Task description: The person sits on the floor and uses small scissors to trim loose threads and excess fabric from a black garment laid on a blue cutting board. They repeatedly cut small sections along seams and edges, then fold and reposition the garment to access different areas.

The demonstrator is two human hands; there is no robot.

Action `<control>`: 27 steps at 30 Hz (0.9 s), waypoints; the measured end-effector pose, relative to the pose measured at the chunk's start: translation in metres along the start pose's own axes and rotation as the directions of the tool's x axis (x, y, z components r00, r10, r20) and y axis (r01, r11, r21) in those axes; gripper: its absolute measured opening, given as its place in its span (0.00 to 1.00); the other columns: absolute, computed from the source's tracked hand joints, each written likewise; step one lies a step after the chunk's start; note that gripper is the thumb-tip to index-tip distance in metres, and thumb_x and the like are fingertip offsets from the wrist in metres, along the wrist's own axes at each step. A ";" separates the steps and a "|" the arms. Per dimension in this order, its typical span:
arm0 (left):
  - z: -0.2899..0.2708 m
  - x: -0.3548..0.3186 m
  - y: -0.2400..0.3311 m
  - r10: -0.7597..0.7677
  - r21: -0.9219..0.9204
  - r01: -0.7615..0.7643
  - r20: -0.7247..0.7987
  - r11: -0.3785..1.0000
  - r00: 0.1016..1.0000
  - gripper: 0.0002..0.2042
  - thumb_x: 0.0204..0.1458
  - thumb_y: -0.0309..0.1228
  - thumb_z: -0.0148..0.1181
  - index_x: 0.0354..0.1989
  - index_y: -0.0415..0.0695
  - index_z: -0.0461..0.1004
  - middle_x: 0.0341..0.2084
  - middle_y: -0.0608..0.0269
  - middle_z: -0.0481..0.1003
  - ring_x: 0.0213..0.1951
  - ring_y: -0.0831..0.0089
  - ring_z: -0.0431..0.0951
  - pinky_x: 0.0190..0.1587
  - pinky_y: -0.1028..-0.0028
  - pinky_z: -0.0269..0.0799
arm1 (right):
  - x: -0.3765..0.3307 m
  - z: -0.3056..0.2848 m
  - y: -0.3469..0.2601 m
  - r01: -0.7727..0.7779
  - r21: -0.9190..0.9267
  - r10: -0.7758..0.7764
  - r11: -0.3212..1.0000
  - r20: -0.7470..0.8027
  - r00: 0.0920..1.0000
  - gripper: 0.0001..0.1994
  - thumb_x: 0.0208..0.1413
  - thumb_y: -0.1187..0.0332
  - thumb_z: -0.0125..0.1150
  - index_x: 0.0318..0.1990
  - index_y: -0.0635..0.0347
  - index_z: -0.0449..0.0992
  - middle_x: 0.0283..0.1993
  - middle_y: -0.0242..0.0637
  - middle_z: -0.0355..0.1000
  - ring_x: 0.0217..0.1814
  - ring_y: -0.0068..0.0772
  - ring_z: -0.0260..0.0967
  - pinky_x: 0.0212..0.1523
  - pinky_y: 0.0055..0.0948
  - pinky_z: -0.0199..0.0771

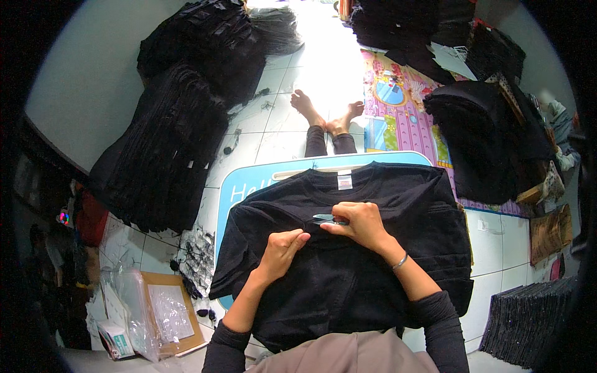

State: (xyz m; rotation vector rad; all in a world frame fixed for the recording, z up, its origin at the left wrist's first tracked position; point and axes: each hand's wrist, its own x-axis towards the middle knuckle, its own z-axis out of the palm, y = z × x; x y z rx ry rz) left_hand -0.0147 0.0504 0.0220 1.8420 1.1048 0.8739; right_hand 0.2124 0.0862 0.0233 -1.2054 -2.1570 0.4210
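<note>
One black T-shirt (348, 261) lies flat, front up, on a light blue board (249, 186) across the person's lap, collar pointing away. The right hand (360, 224) is clenched around small thread snips (326, 219), blades pointing left, just below the collar. The left hand (283, 248) pinches the shirt fabric beside the blades, fingers closed on the cloth.

Progress, judged from the layout: trimming appears under way on this one shirt. Dark thread scraps (199, 258) lie on the tiled floor (280, 124) at left, which suggests earlier trimming. Which piles are finished cannot be told.

Count:
- Shirts on the board: one.
- Snips: one.
- Stacks of black garments: a large double pile (180, 124) at left, one (479, 137) at right, one (416, 31) at far top, one (528, 320) at lower right.
- Clear plastic bags with a cardboard sheet (168, 311): one group, lower left.
- Patterned play mat (398, 105): one.
</note>
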 end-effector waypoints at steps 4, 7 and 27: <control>-0.002 0.000 0.005 0.019 -0.026 -0.018 0.036 0.999 0.999 0.20 0.65 0.36 0.50 0.21 0.36 0.61 0.15 0.64 0.55 0.20 0.78 0.55 0.23 0.73 0.55 | 0.001 0.004 -0.003 0.025 0.019 -0.024 1.000 -0.006 1.000 0.21 0.50 0.49 0.66 0.22 0.59 0.72 0.21 0.34 0.69 0.22 0.35 0.71 0.23 0.31 0.67; -0.001 0.001 0.007 0.013 -0.070 -0.010 0.038 0.998 0.999 0.20 0.65 0.36 0.50 0.21 0.36 0.62 0.15 0.65 0.57 0.20 0.79 0.56 0.23 0.74 0.56 | 0.001 0.007 -0.004 0.026 -0.014 -0.026 1.000 -0.015 1.000 0.22 0.51 0.49 0.65 0.22 0.59 0.72 0.21 0.34 0.69 0.22 0.34 0.71 0.23 0.31 0.67; -0.138 0.015 -0.082 0.049 0.800 0.387 -0.458 0.459 0.888 0.35 0.46 0.22 0.63 0.66 0.52 0.61 0.57 0.42 0.67 0.59 0.54 0.69 0.59 0.64 0.66 | 0.005 0.008 0.000 -0.187 0.146 0.189 0.971 0.005 0.982 0.24 0.55 0.44 0.58 0.24 0.59 0.72 0.24 0.42 0.72 0.28 0.47 0.74 0.28 0.41 0.70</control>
